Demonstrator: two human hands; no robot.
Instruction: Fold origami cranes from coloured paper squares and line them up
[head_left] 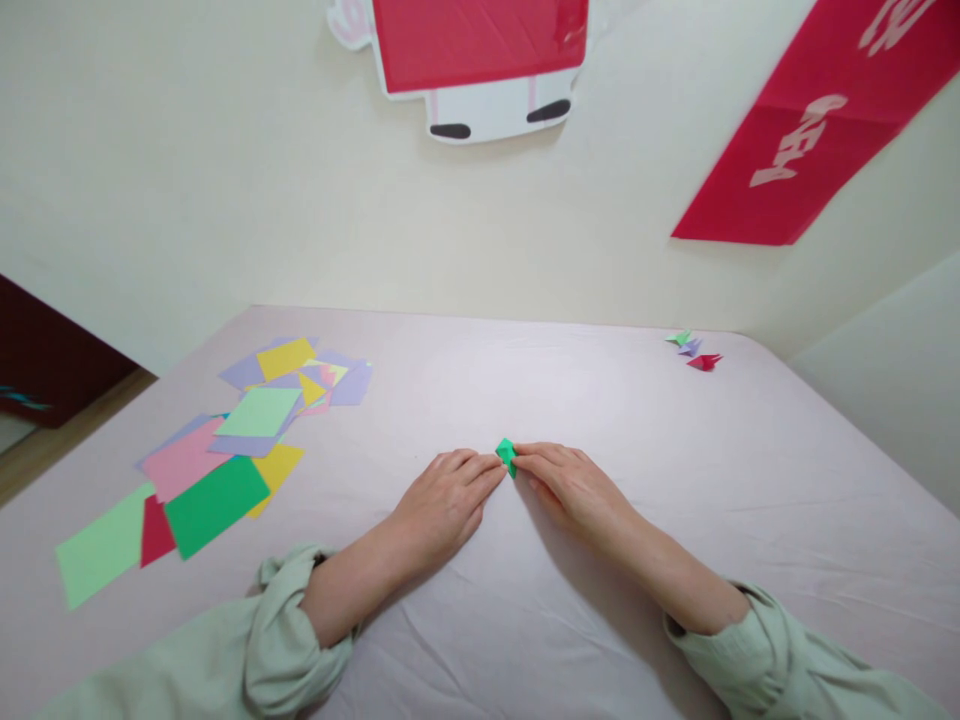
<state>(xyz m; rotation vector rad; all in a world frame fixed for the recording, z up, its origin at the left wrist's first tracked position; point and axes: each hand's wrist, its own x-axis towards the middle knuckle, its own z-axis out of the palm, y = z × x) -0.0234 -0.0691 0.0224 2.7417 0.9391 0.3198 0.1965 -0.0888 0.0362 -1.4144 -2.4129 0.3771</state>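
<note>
A small piece of folded green paper [506, 455] lies on the table between my two hands. My left hand [450, 498] rests palm down, its fingers together and their tips pressed against the paper's left edge. From the other side, my right hand [571, 484] pinches the paper's right edge with its fingertips. My fingers partly cover the lower folds.
Loose coloured sheets lie overlapped on the left, including a dark green sheet [217, 506], a pink sheet [184, 460] and a light green sheet [259, 412]. Small folded paper figures, one of them red [705, 363], sit at the far right of the pale tablecloth [480, 380].
</note>
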